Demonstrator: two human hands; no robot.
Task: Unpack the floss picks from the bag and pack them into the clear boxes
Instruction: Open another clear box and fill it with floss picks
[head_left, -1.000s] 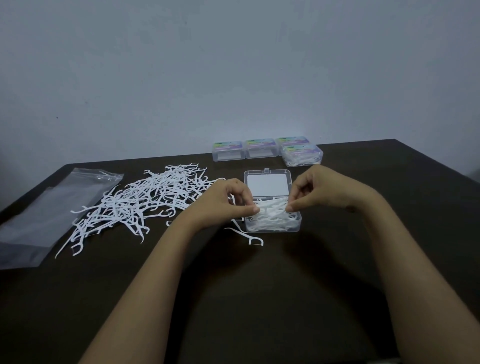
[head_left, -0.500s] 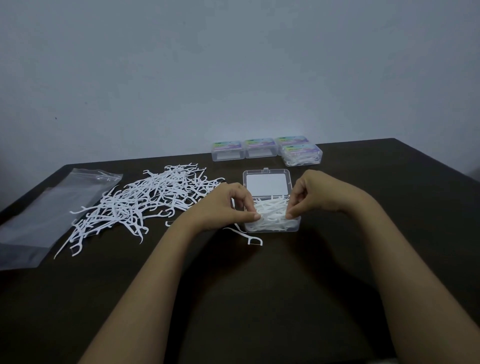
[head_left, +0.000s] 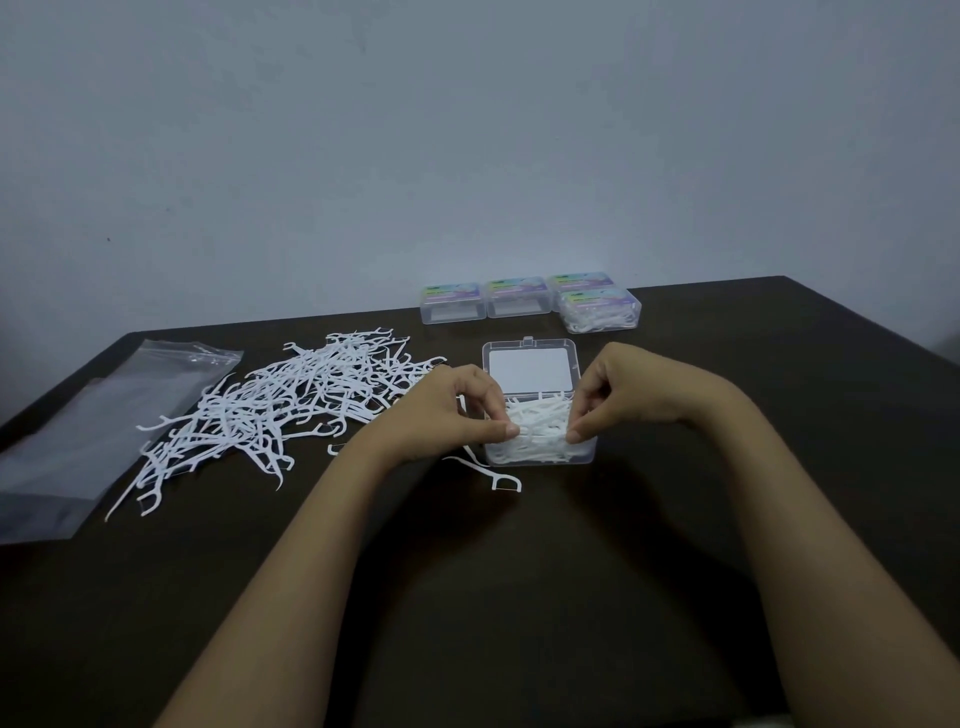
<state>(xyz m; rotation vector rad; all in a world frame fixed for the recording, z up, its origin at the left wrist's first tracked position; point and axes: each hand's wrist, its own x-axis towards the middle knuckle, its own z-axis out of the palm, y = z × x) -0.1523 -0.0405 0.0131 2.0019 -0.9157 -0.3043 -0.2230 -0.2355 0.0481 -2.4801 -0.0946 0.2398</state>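
An open clear box (head_left: 586, 453) stands mid-table, its lid (head_left: 530, 368) laid back flat behind it. White floss picks (head_left: 540, 426) fill its base. My left hand (head_left: 447, 415) pinches the left end of that bundle with curled fingers. My right hand (head_left: 623, 395) pinches the right end. A loose pile of floss picks (head_left: 291, 405) lies to the left. A single pick (head_left: 493, 475) rests just in front of the box. The empty clear bag (head_left: 93, 431) lies flat at the far left.
Several closed clear boxes with coloured labels stand in a row at the back (head_left: 488, 301); the front right one (head_left: 600, 310) holds picks. The dark table (head_left: 519, 597) ends near the wall behind them and slopes off at the right.
Both hands have lowered slightly into the box, pressing the bundle of picks down between the fingertips. The pile, bag and other boxes have not moved.
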